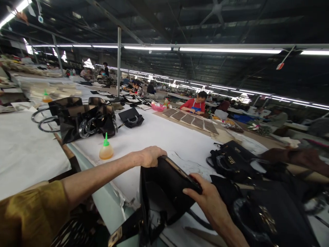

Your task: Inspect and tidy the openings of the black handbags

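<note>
A black handbag [169,185] stands tilted and gaping at the table's near edge, its dark inside facing me. My left hand [153,156] is closed over the far upper corner of its rim, with the fingertips hidden behind the edge. At the near right end of the same rim, my right hand [205,193] pinches the edge between thumb and fingers. A flap or strap with a gold metal piece [115,236] hangs at the bag's lower left. Close to my right forearm lies another black handbag [275,209] with gold fittings and wrapped handles.
A squeeze bottle [106,151] with a green nozzle stands on the white-covered table [159,130]. Several black bags [69,120] are grouped at the left back, and one small bag [131,118] lies beside them. Another person's arm [300,159] reaches in from the right. A person in red [196,104] sits farther back.
</note>
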A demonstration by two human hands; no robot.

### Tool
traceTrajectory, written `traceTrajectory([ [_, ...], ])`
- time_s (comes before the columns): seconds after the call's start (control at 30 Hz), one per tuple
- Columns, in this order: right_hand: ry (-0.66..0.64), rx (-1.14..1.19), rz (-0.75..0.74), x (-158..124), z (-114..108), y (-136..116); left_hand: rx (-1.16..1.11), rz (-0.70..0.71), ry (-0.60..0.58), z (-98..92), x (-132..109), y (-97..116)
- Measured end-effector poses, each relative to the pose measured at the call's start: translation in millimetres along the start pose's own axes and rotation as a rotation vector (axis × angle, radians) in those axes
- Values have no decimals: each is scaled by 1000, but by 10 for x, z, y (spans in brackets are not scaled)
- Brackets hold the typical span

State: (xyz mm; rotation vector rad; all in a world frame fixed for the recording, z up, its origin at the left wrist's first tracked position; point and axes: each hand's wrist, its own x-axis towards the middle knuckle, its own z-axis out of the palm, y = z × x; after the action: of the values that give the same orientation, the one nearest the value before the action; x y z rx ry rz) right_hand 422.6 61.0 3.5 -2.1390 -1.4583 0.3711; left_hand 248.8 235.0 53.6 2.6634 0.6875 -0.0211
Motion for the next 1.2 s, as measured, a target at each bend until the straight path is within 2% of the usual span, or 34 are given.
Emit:
traceTrajectory([
  [0.17,-124,147,-150,146,-59,140,-572,121,-254,90,-46,-267],
  [0.27,-177,181,-179,231,-126,192,-632,149,-314,84,-78,-302],
  [0.37,-182,135,-194,241,-146,191,-419,174,-242,36,-104,-259],
  [0.5,-5,29,-134,193,-50,217,116,256,-21,-3,-162,-111],
  [0.6,99,-43,-218,158,47,213,322,350,75,9,-195,-18],
  [0.7,106,-83,-309,139,87,153,386,380,152,20,-206,7],
  [0.87,26,-27,-131,157,18,66,383,386,205,-7,-252,-19],
  [0.97,-5,18,-160,167,-23,45,392,410,196,-23,-280,-28],
  [1.2,37,-18,-150,141,-9,14,392,451,236,1,-266,-67],
])
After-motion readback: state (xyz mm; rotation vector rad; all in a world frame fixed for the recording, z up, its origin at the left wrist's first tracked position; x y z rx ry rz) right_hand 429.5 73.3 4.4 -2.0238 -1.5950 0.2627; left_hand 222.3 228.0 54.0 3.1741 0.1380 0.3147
